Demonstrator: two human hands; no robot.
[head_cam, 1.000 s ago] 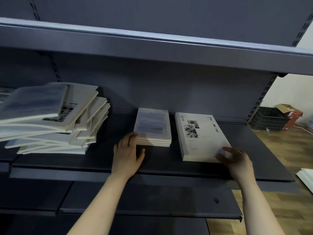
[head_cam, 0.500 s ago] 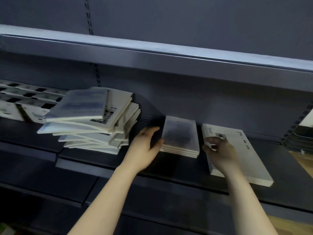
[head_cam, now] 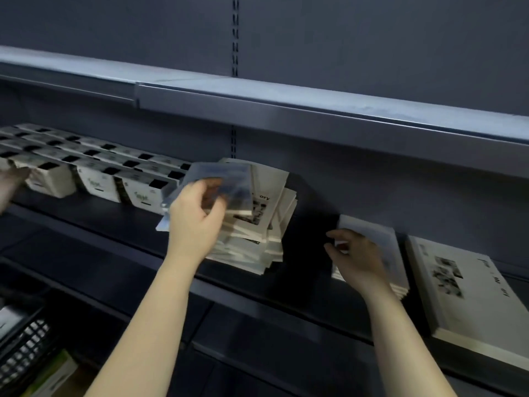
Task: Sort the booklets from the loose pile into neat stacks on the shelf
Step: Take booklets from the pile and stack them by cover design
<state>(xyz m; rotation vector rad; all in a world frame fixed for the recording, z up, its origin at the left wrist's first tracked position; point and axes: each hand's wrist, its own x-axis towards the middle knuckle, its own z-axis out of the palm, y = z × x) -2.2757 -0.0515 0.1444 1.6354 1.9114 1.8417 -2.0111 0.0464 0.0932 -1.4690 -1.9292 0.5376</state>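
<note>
A loose pile of booklets [head_cam: 266, 224] leans on the dark shelf [head_cam: 100, 224] at centre. My left hand [head_cam: 197, 216] grips the top booklet [head_cam: 226, 179], a small one with a blue-grey cover, lifted and blurred above the pile. To the right stands a neat stack of small blue-grey booklets [head_cam: 386, 247]; my right hand [head_cam: 357, 256] rests over its near left corner with fingers loosely bent. Further right lies a stack of large white booklets [head_cam: 469, 293] with black photos on the cover.
Rows of small white boxes [head_cam: 97, 167] with black windows fill the shelf's left part. Someone else's hand [head_cam: 11, 181] shows at the far left edge. A grey upper shelf [head_cam: 315, 107] overhangs. A black basket [head_cam: 23, 345] sits low at the left.
The view swung left. My left hand moved from beside the small stack to the loose pile and took hold of its top booklet. My right hand shifted from the large white stack to the small stack.
</note>
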